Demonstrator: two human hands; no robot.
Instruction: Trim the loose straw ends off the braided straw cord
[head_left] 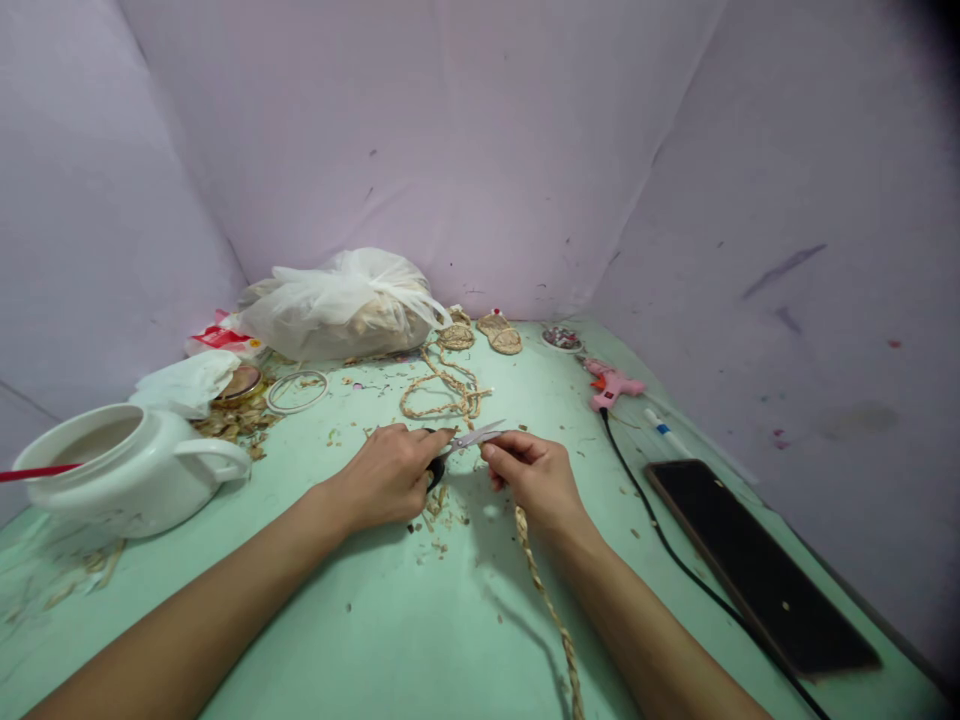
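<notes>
Middle of the bench: left hand, grip closed on scissors, blades apparently open at the braided rope. Right hand pinches the rope end, its length trailing toward the near edge. A clean cut likely needs the braid taut, blades square.

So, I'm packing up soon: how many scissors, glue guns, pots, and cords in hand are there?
Scissors: 1, in the left hand
Braided cord: 1, in the right hand
Glue gun: 1
White pot: 1
Total: 4
</notes>
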